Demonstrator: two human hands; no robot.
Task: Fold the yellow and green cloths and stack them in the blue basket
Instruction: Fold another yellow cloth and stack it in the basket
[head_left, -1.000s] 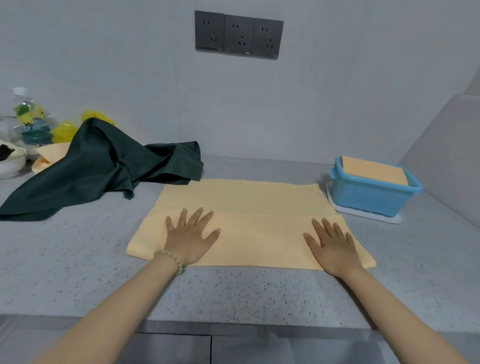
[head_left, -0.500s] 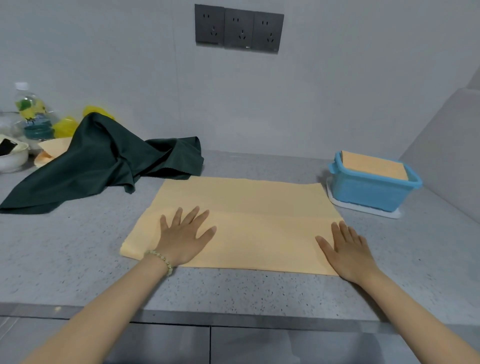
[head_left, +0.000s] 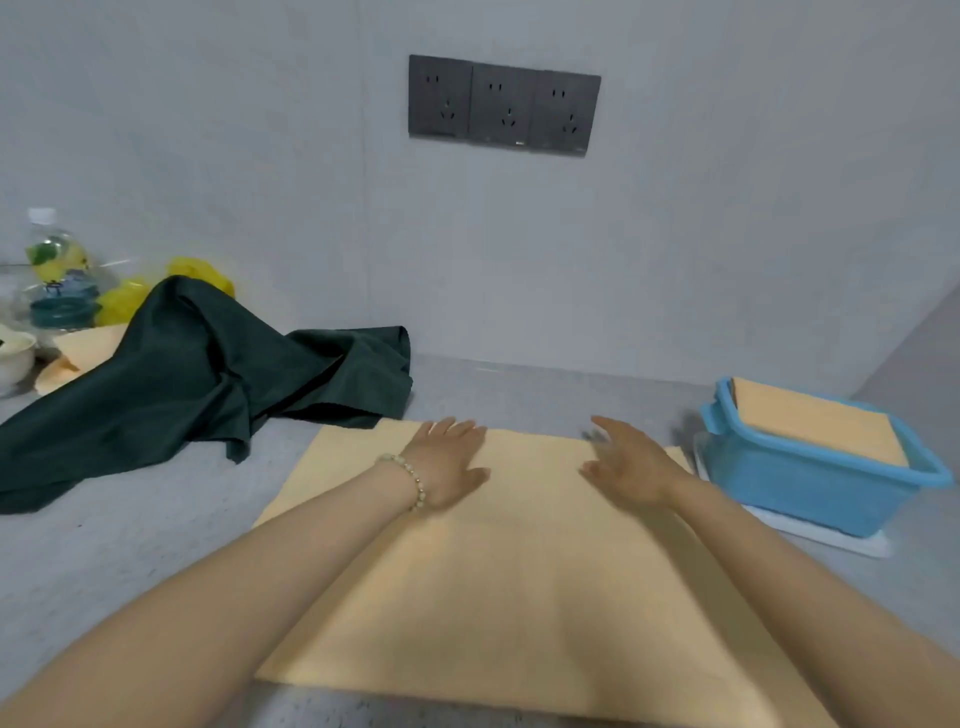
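I have both hands out over the yellow cloth (head_left: 519, 582), which lies spread flat on the surface (head_left: 130, 545) straight ahead of me. My left hand (head_left: 447, 467) rests palm-down near the cloth's far edge at about eleven o'clock, fingers straight and gripping nothing. My right hand (head_left: 628, 467), near one o'clock, is likewise open with its fingers extended, but it is blurred and I cannot tell whether it touches the fabric or hovers just above it. At three o'clock sits the blue basket (head_left: 810, 488) with one folded yellow cloth (head_left: 815, 421) already inside, so I count that piece done. The cloth under my hands looks too large for the basket as it lies. I judge it needs more folds before it joins the stack. The green cloth (head_left: 197, 384) is heaped unfolded at ten o'clock, with another pale yellow piece (head_left: 83, 343) showing beyond it, and both are left to do.
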